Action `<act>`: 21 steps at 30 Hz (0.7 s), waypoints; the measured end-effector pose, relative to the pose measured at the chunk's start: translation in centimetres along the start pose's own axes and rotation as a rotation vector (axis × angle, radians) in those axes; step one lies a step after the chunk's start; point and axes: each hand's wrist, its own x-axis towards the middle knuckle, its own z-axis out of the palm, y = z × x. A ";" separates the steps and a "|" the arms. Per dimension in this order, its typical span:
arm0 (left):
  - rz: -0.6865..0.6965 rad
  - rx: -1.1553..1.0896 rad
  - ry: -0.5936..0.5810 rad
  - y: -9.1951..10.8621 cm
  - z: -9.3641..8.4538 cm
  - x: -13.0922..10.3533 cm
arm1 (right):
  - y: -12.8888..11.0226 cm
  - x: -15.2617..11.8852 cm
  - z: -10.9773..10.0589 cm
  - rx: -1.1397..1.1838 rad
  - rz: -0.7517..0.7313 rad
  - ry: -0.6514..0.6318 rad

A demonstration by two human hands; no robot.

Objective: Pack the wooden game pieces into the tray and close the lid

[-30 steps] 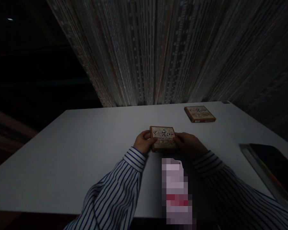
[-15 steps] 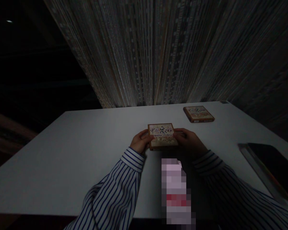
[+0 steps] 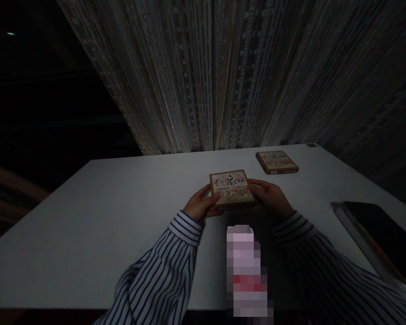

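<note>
A flat Chinese chess box [image 3: 232,192] with a brown edge and a printed lid is held between my two hands, tilted a little. My left hand [image 3: 202,203] grips its left side, thumb on top and fingers beneath. On the right side, my right hand [image 3: 269,196] is closed on the box's edge, with the thumb near the lid's corner. A second chess box [image 3: 277,162] of the same look lies farther back on the table, right of my hands.
The white table [image 3: 122,225] carries a dark flat object [image 3: 382,234] at the right, partly over a paler sheet. A pixelated pale item [image 3: 246,266] stands near the front edge. Behind the table hangs a string curtain [image 3: 216,76].
The held box has tilted slightly, its right side turning, and my left fingers now show beneath it. The view has shifted a little. The second box stays put.
</note>
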 end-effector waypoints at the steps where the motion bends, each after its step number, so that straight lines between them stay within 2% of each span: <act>1: -0.002 0.009 -0.023 0.1 -0.1 -0.1 | 0.0 0.0 0.0 -0.001 -0.001 0.000; 7: 0.035 -0.001 -0.059 0.1 -0.1 -0.2 | -0.4 -0.1 0.0 0.045 0.005 -0.019; 12: 0.036 0.045 -0.024 0.4 0.2 -0.4 | -1.1 -0.5 0.0 0.007 -0.014 -0.010; 21: -0.014 0.041 0.030 0.7 2.4 -1.2 | -2.2 -1.4 -1.4 0.055 0.052 -0.061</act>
